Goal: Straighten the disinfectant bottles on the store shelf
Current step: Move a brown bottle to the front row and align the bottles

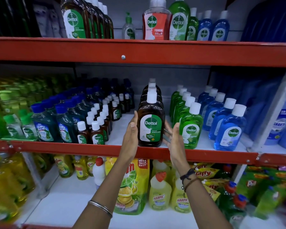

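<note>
A large brown Dettol bottle [150, 124] with a white cap stands upright at the front of the middle shelf [106, 151], heading a row of like bottles behind it. My left hand [131, 136] lies flat against its left side, fingers straight. My right hand [172, 137] is at its right side, fingers spread and just touching or a little off the bottle. To the right stand a row of green Dettol bottles [191, 129] and rows of blue Dettol bottles [229, 131]. Small brown Dettol bottles [96, 129] stand in rows to the left.
Dark blue-capped Lizol bottles [45, 124] and green bottles fill the left of the middle shelf. The top shelf [139, 52] carries more Dettol bottles. Below are yellow Vim pouches [132, 187] and Harpic bottles [158, 195]. White shelf floor shows between the brown rows.
</note>
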Tool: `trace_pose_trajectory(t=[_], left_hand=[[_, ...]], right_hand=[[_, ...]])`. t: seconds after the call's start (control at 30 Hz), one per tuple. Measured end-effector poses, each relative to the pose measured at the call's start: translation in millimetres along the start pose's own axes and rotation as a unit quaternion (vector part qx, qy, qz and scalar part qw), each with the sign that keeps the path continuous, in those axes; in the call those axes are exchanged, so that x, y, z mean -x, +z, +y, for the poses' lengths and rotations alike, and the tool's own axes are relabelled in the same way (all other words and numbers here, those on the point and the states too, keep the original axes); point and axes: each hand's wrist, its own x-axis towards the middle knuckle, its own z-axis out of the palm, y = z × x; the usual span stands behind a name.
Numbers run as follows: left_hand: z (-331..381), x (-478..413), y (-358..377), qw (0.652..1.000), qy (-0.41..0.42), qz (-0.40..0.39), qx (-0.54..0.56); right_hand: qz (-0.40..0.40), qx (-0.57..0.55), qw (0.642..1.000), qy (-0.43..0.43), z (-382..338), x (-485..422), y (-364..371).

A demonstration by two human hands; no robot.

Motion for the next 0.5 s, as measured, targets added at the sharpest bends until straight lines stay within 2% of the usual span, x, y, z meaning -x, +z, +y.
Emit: trace_pose_trajectory(t=[0.33,0.43,0.5], left_hand=[[2.0,1.5,1.8,1.000,-0.004,0.006,0.007],[-0.5,3.6,8.0,0.999,0.023,0.045,0.010],[2.2,10.8,20.6,0.992,0.079,0.096,-0.012]], right_hand=[[-0.017,0.015,0.999,-0.027,-2.9,5.4,0.1],[-0.014,0.016,0.998,-0.053,-1.8,9.3,-3.2],[0.011,0.025,0.993,-0.111,-1.5,16.5,-12.5]])
